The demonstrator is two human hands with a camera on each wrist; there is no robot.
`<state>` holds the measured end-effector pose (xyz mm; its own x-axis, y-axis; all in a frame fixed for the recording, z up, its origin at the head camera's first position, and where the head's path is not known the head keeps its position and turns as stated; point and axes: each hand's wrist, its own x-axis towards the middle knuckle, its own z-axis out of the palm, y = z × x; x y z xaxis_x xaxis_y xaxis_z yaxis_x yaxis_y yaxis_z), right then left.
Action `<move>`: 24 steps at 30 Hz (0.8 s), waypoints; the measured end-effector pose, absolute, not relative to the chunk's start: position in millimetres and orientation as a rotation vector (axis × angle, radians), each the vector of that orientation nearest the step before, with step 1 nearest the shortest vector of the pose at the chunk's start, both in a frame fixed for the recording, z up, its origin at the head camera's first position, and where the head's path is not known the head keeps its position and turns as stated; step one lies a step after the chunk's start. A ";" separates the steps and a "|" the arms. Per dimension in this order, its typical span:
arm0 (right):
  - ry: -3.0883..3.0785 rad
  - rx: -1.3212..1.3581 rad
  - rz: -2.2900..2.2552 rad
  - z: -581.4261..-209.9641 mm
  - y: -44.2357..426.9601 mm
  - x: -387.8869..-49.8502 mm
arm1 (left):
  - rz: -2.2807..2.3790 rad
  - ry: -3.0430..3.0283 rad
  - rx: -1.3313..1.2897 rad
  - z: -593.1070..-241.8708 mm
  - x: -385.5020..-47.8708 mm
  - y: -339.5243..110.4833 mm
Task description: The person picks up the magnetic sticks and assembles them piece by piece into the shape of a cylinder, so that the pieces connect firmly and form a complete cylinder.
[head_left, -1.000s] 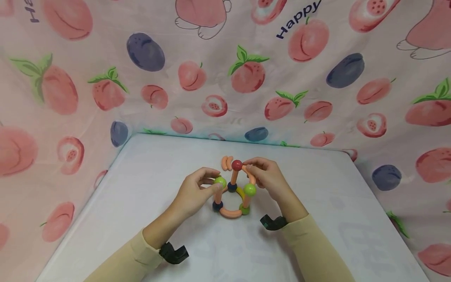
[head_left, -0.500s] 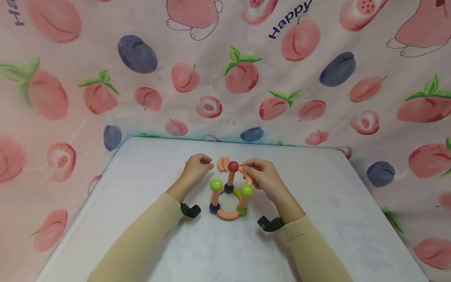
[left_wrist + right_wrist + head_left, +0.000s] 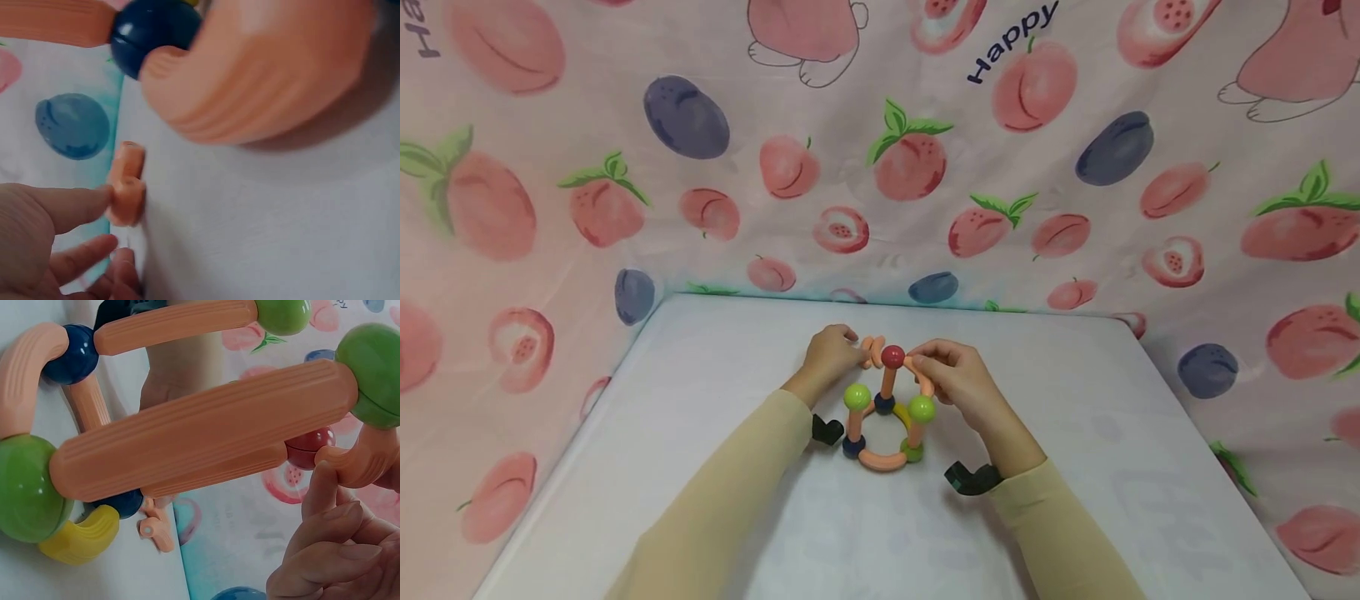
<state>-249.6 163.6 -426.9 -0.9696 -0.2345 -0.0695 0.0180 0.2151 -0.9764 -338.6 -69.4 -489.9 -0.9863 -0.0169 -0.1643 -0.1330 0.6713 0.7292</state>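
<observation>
A toy frame of balls and orange rods stands on the table. Its base is a ring of curved rods, one yellow (image 3: 81, 536), joined by dark blue and green balls. Upright rods carry a red ball (image 3: 892, 357), a left green ball (image 3: 857, 397) and a right green ball (image 3: 922, 409). My right hand (image 3: 961, 377) pinches an orange curved rod (image 3: 365, 464) that spans from the red ball to the right green one. Behind the frame lie two loose curved rods (image 3: 127, 199). My left hand (image 3: 832, 357) is beside them, its thumb touching or nearly touching the nearer one, fingers apart.
The white table (image 3: 737, 333) runs back to a fruit-print cloth (image 3: 820, 108) hanging behind and at both sides. Dark wrist-camera mounts (image 3: 972, 478) stick out from both wrists, close to the frame.
My left hand has let go of the left green ball and moved back to the loose curved rods. My right hand keeps its pinch on the upper curved rod. The head view has shifted slightly.
</observation>
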 end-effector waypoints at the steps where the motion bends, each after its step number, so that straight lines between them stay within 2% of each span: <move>1: 2.280 -0.208 -1.840 -427.1 163.4 -249.7 | 1.200 2.727 -0.133 -487.8 -338.0 -70.6; 7: 2.272 -0.210 -1.841 -428.3 163.3 -250.3 | 0.974 2.731 -0.172 -471.9 -325.4 -82.3; 12: 2.271 -0.213 -1.837 -428.7 163.6 -249.5 | 0.810 2.765 -0.074 -464.5 -312.5 -96.2; 17: 2.277 -0.208 -1.835 -430.4 164.2 -249.7 | 0.957 2.731 -0.079 -458.0 -302.6 -113.7; 24: 2.268 -0.186 -1.844 -428.0 162.7 -249.4 | 1.264 2.626 -0.030 -431.0 -285.5 -121.1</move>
<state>-249.4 162.7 -428.0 -0.9694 -0.2306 -0.0848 0.0359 0.2083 -0.9774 -285.5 -121.1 -431.0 -0.9741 0.0791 -0.2118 -0.1162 0.6283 0.7692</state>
